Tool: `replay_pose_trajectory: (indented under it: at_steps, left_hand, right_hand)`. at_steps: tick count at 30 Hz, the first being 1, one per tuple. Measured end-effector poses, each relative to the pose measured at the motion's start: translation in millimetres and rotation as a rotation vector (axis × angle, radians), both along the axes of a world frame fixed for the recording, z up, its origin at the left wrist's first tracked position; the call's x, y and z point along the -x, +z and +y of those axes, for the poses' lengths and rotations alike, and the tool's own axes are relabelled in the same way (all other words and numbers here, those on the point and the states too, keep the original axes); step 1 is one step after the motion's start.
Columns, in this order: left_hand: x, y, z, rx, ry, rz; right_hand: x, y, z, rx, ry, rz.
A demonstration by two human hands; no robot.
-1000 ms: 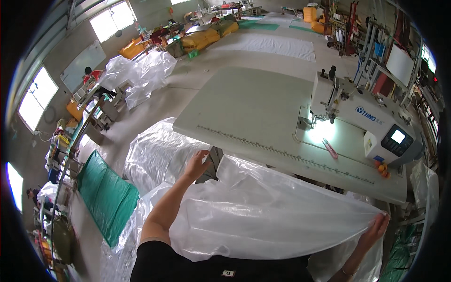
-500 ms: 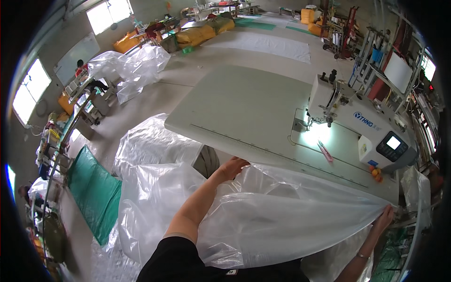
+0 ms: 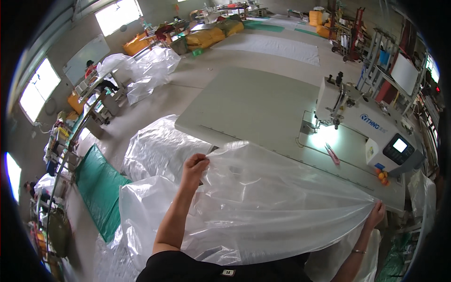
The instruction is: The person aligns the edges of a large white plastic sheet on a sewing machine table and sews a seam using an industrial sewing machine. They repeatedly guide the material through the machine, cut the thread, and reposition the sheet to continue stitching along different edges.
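Observation:
A large clear plastic sheet (image 3: 277, 211) stretches between my hands along the front of the sewing table (image 3: 249, 103). My left hand (image 3: 195, 167) is closed on its edge, a little in front of the table's near side. Part of the film lies over the table's front edge. At the table's near right corner, my right hand (image 3: 376, 214) grips the other end, where folds draw together. The sewing machine (image 3: 366, 117) stands on the right of the table with its lamp lit. Pink-handled thread snips (image 3: 332, 154) lie near its needle.
Small orange balls (image 3: 381, 176) sit beside the machine's base. More clear film (image 3: 159, 145) is bunched left of the table, next to a green sheet (image 3: 101, 188) on the floor. A metal rack (image 3: 390, 61) stands at far right. Another person (image 3: 90, 70) sits at far left.
My left hand has moved left and slightly up, pulling the sheet's edge taut and over the table's front edge. My right hand has stayed near the corner. The view has shifted slightly.

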State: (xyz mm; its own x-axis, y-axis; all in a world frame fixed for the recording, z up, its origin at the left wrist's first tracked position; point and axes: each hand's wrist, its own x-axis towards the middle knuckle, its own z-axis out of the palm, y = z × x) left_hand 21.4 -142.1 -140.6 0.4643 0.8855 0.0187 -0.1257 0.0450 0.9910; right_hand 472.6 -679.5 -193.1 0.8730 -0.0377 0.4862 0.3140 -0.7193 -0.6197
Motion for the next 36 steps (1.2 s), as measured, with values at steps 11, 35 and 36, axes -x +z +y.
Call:
replay_pose_trajectory:
  at_steps: [11,35,36]
  left_hand:
    - [10.6,-12.4,67.1,-0.174,-0.074,0.569]
    - [-19.9,-26.6,128.0,-0.051,0.226,0.204]
    - [-18.7,-26.2,129.4,-0.072,0.283,0.221]
  right_hand:
    - [0.0,-9.3,57.7,0.030,0.087,-0.078]
    - [59.9,4.2,104.4,-0.057,0.093,0.045]
    - [66.3,4.7,112.1,-0.048,0.074,0.047]
